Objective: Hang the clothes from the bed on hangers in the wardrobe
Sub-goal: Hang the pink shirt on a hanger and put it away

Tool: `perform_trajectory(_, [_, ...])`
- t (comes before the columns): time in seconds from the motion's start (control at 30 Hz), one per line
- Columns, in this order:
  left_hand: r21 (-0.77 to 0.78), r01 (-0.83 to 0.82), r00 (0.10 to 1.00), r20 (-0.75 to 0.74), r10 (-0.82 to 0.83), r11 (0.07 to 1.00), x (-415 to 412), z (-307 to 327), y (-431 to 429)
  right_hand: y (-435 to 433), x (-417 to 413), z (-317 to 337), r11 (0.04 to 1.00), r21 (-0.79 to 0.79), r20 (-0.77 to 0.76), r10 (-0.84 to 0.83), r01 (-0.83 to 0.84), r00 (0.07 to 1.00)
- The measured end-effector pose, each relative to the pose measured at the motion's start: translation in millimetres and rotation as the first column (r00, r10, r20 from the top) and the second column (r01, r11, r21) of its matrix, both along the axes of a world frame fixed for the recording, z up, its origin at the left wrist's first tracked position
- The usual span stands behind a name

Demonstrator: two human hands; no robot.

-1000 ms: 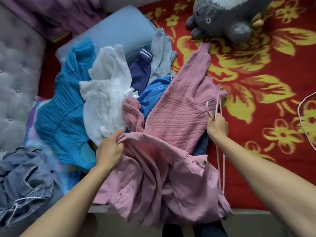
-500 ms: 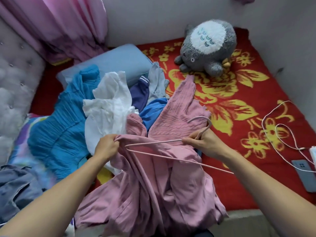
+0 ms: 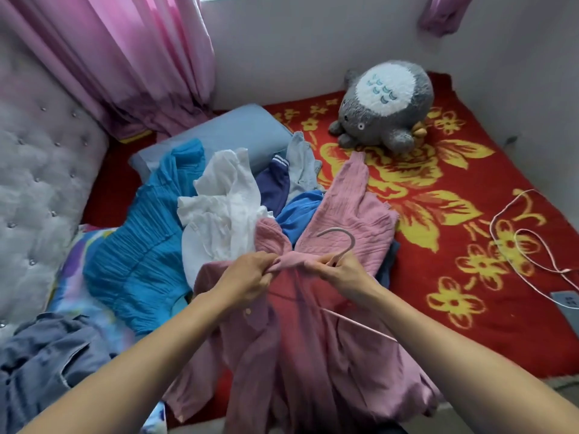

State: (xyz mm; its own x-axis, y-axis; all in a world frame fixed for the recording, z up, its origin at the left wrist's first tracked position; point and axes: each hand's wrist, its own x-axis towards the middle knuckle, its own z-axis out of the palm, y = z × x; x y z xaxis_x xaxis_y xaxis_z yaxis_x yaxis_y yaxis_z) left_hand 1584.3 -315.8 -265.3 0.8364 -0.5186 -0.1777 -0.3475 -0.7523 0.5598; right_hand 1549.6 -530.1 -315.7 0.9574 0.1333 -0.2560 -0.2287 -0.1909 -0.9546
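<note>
A pink shirt (image 3: 313, 355) hangs off the bed's near edge, held up between my hands. My left hand (image 3: 247, 277) grips its bunched collar. My right hand (image 3: 343, 272) pinches the collar together with the neck of a pink hanger (image 3: 340, 242). The hook sticks up above my fingers; one hanger arm pokes out lower right, the other is inside the shirt. Behind lie a pink knit sweater (image 3: 347, 214), a white garment (image 3: 224, 202), a blue pleated dress (image 3: 138, 245) and darker blue clothes (image 3: 275, 183).
A red floral blanket (image 3: 454, 214) covers the bed. A grey plush toy (image 3: 385, 104) sits at the back, a blue pillow (image 3: 225, 133) beside it. A white cable (image 3: 526, 245) and a phone (image 3: 567, 300) lie right. Denim clothing (image 3: 40, 364) is at lower left; a tufted headboard (image 3: 34, 195) stands left.
My right hand turned the hanger from upright to flat and slid it into the shirt's collar. Both hands came together at the collar. The view tilted up.
</note>
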Motion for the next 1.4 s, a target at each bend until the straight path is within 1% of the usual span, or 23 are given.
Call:
perform_trajectory(0.1, [-0.004, 0.038, 0.999, -0.001, -0.038, 0.999, 0, 3, 5, -6, 4, 17, 0.99, 0.136, -0.138, 0.057, -0.038, 0.989])
perform_trajectory(0.13, [0.0, 0.03, 1.0, -0.001, -0.03, 1.0, 0, 5, 8, -11, 3, 24, 0.96, 0.271, -0.241, 0.132, -0.064, 0.961])
perform_trajectory(0.2, [0.001, 0.02, 1.0, 0.011, -0.02, 1.0, 0, 11, 15, -29, 4, 23, 0.856, 0.518, -0.414, 0.248, 0.002, 0.876])
perform_trajectory(0.23, [-0.006, 0.023, 1.0, 0.022, -0.023, 1.0, -1, 14, 20, -38, 4, 16, 0.871, 0.491, -0.454, 0.247, 0.009, 0.856])
perform_trajectory(0.27, [-0.012, 0.028, 0.999, 0.036, -0.028, 1.0, -2, 19, 24, -45, 4, 7, 0.925, 0.38, -0.48, 0.21, -0.014, 0.852])
perform_trajectory(0.3, [-0.016, 0.039, 0.998, 0.057, -0.038, 0.999, -3, 25, 27, -48, 3, 0, 0.984, 0.148, -0.457, 0.158, -0.101, 0.875])
perform_trajectory(0.33, [-0.014, 0.053, 0.996, 0.074, -0.052, 0.998, -5, 32, 27, -47, 1, -7, 0.974, -0.114, -0.405, 0.137, -0.198, 0.904])
perform_trajectory(0.37, [-0.01, 0.076, 0.993, 0.097, -0.075, 0.997, -7, 38, 26, -43, -1, -14, 0.901, -0.31, -0.354, 0.185, -0.302, 0.917])
perform_trajectory(0.43, [0.007, 0.121, 0.981, 0.151, -0.121, 0.993, -13, 51, 21, -25, -6, -21, 0.693, -0.552, -0.313, 0.344, -0.465, 0.885])
perform_trajectory(0.5, [0.045, 0.154, 0.968, 0.194, -0.16, 0.987, -17, 63, 18, -7, -11, -24, 0.549, -0.682, -0.298, 0.394, -0.483, 0.869])
perform_trajectory(0.53, [0.07, 0.162, 0.962, 0.212, -0.173, 0.984, -18, 68, 19, -3, -12, -29, 0.533, -0.731, -0.253, 0.368, -0.427, 0.895])
perform_trajectory(0.67, [0.093, 0.1, 0.956, 0.267, -0.122, 0.991, -9, 79, 40, -36, -20, -50, 0.572, -0.79, -0.174, 0.137, -0.221, 0.975])
perform_trajectory(0.83, [0.165, -0.044, 0.935, 0.353, -0.017, 0.985, 0, 72, 51, -111, -22, -18, 0.659, -0.752, -0.031, -0.018, -0.011, 0.999])
perform_trajectory(0.97, [0.114, -0.168, 0.893, 0.439, 0.102, 0.979, 6, 68, 35, -127, -21, 28, 0.749, -0.648, 0.114, -0.088, 0.141, 0.99])
perform_trajectory(1.03, [0.018, -0.204, 0.892, 0.415, 0.178, 0.979, 13, 71, 28, -117, -32, 50, 0.794, -0.601, 0.131, -0.021, 0.096, 0.991])
perform_trajectory(1.07, [-0.04, -0.202, 0.896, 0.395, 0.201, 0.978, 16, 74, 25, -110, -38, 58, 0.796, -0.606, 0.079, 0.051, 0.008, 0.996])
perform_trajectory(1.13, [-0.094, -0.169, 0.9, 0.392, 0.193, 0.981, 19, 81, 20, -97, -47, 72, 0.714, -0.678, -0.067, 0.182, -0.178, 0.981])
perform_trajectory(1.17, [-0.101, -0.158, 0.898, 0.4, 0.185, 0.982, 19, 86, 17, -94, -48, 79, 0.651, -0.739, -0.06, 0.19, -0.171, 0.98])
perform_trajectory(1.2, [-0.112, -0.143, 0.895, 0.41, 0.177, 0.983, 17, 91, 15, -91, -46, 90, 0.603, -0.795, 0.03, 0.16, -0.074, 0.987])
perform_trajectory(1.23, [-0.126, -0.125, 0.896, 0.412, 0.167, 0.984, 14, 97, 11, -90, -42, 104, 0.601, -0.796, 0.177, 0.113, 0.075, 0.978])
perform_trajectory(1.3, [-0.153, -0.079, 0.903, 0.408, 0.136, 0.985, 7, 109, 1, -82, -28, 138, 0.727, -0.632, 0.422, 0.032, 0.268, 0.906])
perform_trajectory(1.37, [-0.166, -0.043, 0.903, 0.416, 0.11, 0.985, 2, 120, -7, -64, -15, 176, 0.893, -0.392, 0.475, -0.01, 0.221, 0.88])
perform_trajectory(1.4, [-0.187, -0.028, 0.902, 0.418, 0.105, 0.982, 2, 125, -9, -53, -10, 190, 0.946, -0.28, 0.476, -0.013, 0.166, 0.879])
